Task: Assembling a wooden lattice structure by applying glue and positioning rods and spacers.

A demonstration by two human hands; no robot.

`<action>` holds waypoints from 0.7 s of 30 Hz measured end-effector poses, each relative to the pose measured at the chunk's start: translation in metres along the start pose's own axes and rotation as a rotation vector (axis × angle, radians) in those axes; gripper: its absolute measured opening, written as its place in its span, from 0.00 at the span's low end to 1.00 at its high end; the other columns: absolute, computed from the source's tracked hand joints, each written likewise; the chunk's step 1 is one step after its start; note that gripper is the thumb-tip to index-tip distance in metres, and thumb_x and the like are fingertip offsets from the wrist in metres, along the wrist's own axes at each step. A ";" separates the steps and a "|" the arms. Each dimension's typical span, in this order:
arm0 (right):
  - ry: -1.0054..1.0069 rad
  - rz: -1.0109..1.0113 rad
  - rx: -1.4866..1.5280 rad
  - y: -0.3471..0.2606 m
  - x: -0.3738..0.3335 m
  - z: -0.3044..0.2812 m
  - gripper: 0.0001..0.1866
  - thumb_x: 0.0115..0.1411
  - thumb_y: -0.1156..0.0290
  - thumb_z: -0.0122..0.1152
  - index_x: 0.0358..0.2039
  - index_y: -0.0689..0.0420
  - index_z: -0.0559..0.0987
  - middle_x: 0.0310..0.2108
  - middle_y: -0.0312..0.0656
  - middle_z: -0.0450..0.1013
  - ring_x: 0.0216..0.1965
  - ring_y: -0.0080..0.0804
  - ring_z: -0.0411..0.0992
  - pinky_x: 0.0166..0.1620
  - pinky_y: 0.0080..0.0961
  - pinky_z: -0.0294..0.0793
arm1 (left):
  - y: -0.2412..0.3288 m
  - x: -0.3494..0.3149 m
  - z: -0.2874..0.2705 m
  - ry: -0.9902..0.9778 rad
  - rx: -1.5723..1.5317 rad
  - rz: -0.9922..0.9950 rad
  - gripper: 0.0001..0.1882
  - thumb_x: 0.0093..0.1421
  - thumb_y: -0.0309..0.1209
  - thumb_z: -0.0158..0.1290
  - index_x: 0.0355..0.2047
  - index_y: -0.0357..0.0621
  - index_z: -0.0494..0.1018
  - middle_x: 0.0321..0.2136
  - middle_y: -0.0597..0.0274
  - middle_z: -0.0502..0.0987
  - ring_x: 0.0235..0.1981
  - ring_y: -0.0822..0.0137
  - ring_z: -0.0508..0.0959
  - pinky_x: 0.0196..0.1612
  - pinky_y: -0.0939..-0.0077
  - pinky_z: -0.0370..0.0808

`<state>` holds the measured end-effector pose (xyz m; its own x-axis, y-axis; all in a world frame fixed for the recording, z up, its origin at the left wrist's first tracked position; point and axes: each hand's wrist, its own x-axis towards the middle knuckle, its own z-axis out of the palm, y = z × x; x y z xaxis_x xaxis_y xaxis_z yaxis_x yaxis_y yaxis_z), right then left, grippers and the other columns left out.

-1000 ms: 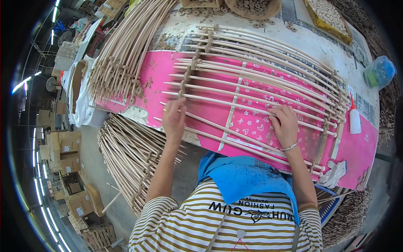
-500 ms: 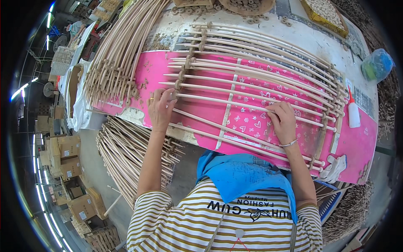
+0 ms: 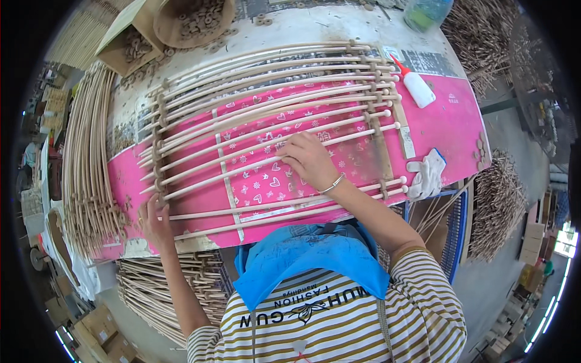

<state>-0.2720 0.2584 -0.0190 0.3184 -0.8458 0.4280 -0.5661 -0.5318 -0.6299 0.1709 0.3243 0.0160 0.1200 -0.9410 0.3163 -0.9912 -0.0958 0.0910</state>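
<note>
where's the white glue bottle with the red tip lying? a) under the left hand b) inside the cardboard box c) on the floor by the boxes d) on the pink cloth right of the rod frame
d: the white glue bottle lies on the pink cloth just right of the rod frame, far from the left hand and apart from the right hand.

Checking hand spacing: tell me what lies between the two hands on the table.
In the head view, parallel rattan rods and a thin cross strip over the pink patterned sheet lie between left hand and right hand.
</note>
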 end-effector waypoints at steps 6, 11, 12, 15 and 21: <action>0.068 -0.037 -0.063 -0.019 0.018 -0.019 0.09 0.58 0.69 0.70 0.40 0.52 0.85 0.38 0.43 0.77 0.44 0.45 0.75 0.50 0.42 0.72 | -0.009 -0.006 -0.019 0.103 -0.219 0.051 0.21 0.59 0.33 0.66 0.54 0.50 0.81 0.46 0.55 0.81 0.49 0.49 0.80 0.52 0.54 0.74; 0.012 0.011 -0.300 0.006 0.023 -0.041 0.08 0.58 0.71 0.69 0.39 0.53 0.85 0.37 0.40 0.78 0.44 0.42 0.75 0.50 0.40 0.71 | -0.017 0.022 -0.002 0.135 -0.255 0.018 0.18 0.65 0.33 0.61 0.54 0.45 0.81 0.45 0.52 0.82 0.49 0.48 0.80 0.52 0.54 0.74; -0.014 0.005 -0.305 0.007 0.023 -0.042 0.08 0.58 0.71 0.69 0.39 0.54 0.85 0.38 0.39 0.78 0.44 0.41 0.75 0.49 0.40 0.71 | -0.017 0.025 -0.005 0.094 -0.293 0.000 0.18 0.65 0.34 0.61 0.54 0.47 0.81 0.45 0.53 0.82 0.49 0.48 0.80 0.52 0.54 0.74; -0.035 -0.032 -0.290 0.009 0.026 -0.031 0.07 0.59 0.70 0.69 0.38 0.52 0.85 0.37 0.36 0.77 0.45 0.38 0.73 0.47 0.38 0.69 | -0.020 0.025 -0.015 0.043 -0.233 -0.086 0.17 0.64 0.37 0.63 0.53 0.53 0.82 0.48 0.57 0.80 0.49 0.50 0.79 0.51 0.56 0.73; -0.074 -0.032 -0.308 0.011 0.029 -0.028 0.06 0.59 0.69 0.69 0.38 0.50 0.85 0.37 0.34 0.76 0.43 0.37 0.73 0.46 0.36 0.68 | -0.014 0.045 -0.020 -0.083 -0.235 0.027 0.19 0.60 0.37 0.65 0.52 0.54 0.83 0.44 0.62 0.80 0.48 0.55 0.79 0.52 0.58 0.71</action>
<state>-0.2904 0.2292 0.0049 0.3877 -0.8359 0.3886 -0.7551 -0.5298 -0.3862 0.1911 0.2894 0.0483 0.0794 -0.9665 0.2441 -0.9527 -0.0015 0.3039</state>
